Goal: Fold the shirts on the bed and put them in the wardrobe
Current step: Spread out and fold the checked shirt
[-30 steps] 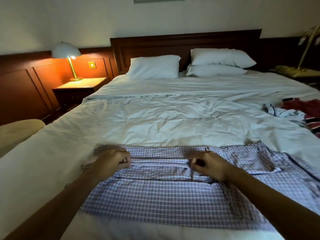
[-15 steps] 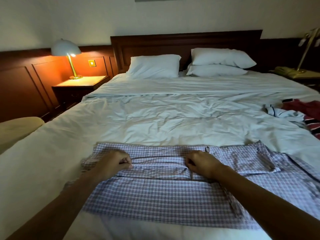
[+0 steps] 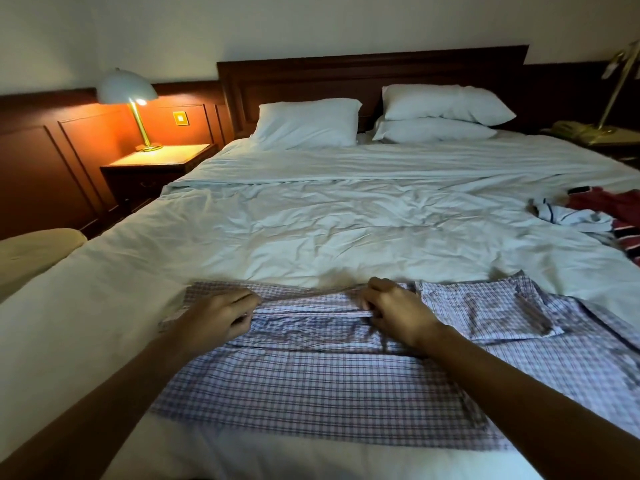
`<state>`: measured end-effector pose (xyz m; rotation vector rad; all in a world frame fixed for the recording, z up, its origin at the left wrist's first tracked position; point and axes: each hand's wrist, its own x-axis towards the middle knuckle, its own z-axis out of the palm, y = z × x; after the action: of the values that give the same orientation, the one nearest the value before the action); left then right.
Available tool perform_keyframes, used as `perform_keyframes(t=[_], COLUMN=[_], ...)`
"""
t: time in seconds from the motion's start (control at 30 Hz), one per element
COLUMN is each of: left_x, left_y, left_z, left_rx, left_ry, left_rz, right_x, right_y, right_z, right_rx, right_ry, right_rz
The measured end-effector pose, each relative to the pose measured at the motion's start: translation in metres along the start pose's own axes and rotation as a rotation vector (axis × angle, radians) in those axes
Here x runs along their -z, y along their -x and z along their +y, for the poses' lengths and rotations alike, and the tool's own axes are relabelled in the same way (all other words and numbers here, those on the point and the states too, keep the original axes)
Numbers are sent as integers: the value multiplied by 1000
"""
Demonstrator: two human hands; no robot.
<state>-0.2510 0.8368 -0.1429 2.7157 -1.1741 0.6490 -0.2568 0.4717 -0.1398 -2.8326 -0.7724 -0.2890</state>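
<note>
Two crumpled garments (image 3: 588,216) are cut off at the right edge. My left hand (image 3: 216,318) and right hand (image 3: 398,311), knuckles up, each pinch the checked shirt (image 3: 311,393) along its fold.

Bare rumpled duvet (image 3: 329,233) ahead and left; heap of clothes (image 3: 602,213) at right edge.
</note>
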Motion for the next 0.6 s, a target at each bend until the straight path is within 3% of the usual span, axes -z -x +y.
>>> perform_keyframes(t=[0.13,0.23,0.3,0.37,0.47,0.53,0.6], left_x=[-9,-7,-4,-3,-8,-18,-32], left_y=[1,-2,-12,-26,-48,-64,-85], left_z=[-2,-5,-4,3,27,50,80], left_rx=[111,395,555,605,694,771,690], left_ry=[131,398,433,357,197,88,87], left_rz=[-209,-326,-362,-414,-512,-534,-493], right_x=[4,11,15,18,10,-4,-27], right_y=[16,26,32,33,27,22,21], right_z=[9,25,32,32,33,38,40], right_rx=[91,14,-64,-103,-192,-327,-375], right_ry=[-67,-273,-404,-455,-238,-61,9], right_rz=[-59,-220,-198,-101,67,-76,-278])
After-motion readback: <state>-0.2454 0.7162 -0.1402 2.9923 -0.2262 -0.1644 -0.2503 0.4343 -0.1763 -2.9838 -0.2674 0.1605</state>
